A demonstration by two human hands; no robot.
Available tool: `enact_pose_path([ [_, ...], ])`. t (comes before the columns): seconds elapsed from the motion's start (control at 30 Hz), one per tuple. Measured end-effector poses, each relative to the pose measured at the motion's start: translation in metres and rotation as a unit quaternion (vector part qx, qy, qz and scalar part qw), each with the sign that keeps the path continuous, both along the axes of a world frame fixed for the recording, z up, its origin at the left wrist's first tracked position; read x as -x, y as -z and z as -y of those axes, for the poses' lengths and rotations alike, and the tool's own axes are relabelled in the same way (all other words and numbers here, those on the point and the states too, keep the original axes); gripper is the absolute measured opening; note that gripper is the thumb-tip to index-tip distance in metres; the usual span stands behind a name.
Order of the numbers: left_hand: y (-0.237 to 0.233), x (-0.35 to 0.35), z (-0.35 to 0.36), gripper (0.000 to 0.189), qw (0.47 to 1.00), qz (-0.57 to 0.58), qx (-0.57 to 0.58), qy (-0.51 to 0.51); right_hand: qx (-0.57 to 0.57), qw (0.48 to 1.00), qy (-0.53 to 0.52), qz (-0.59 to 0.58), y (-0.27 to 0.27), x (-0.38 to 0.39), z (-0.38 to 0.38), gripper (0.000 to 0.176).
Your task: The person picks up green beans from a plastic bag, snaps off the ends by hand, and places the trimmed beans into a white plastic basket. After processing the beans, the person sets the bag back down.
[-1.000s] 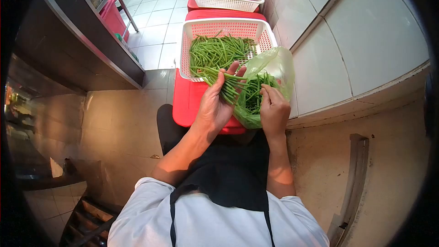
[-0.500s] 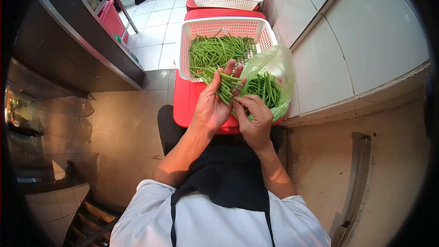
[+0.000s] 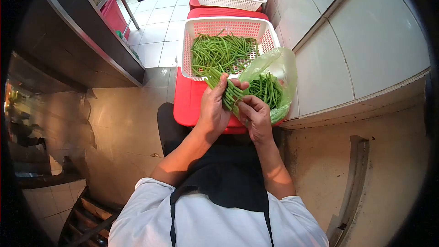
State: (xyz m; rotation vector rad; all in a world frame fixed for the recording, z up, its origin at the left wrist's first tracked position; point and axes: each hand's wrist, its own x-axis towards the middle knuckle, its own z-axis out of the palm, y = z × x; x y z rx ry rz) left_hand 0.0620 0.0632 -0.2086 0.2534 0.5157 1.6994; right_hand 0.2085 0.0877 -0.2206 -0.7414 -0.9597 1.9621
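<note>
Left hand (image 3: pixel 215 112) is now curling half-closed, holding the bean bunch (image 3: pixel 232 92) near the basket (image 3: pixel 270 29) and green bag (image 3: pixel 288 73), right hand (image 3: pixel 259 121) bunching fingertips at its lower end, grip unclear, so both are meeting there.

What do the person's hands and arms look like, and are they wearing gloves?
No gloves: the left hand and right hand are bare, with no watch showing. Short, loose white sleeves leave the forearms uncovered. Any small rings are too hard to make out.
</note>
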Motion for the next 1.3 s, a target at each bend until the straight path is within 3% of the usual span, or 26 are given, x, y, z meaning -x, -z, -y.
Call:
enact_pose_path([
  [0.13, -0.011, -0.005, 0.002, 0.022, 0.999, 0.027, -0.027, -0.005, -0.112, 0.972, 0.152, 0.138, -0.003, 0.001, -0.003, 0.01],
  [0.23, -0.015, 0.0, -0.002, 0.026, 0.995, 0.102, -0.011, 0.018, -0.247, 0.897, 0.269, 0.248, 0.005, -0.013, -0.021, 0.014],
  [0.43, -0.026, 0.011, -0.002, 0.05, 0.979, 0.168, -0.055, 0.104, -0.333, 0.799, 0.276, 0.418, -0.004, -0.036, -0.029, 0.017],
  [0.9, -0.04, 0.02, 0.005, 0.09, 0.961, 0.182, -0.107, 0.178, -0.35, 0.822, 0.242, 0.379, 0.0, -0.04, -0.014, 0.01],
  [1.3, -0.04, 0.024, 0.006, 0.092, 0.962, 0.174, -0.114, 0.179, -0.375, 0.818, 0.23, 0.37, 0.003, -0.039, -0.007, 0.009],
])
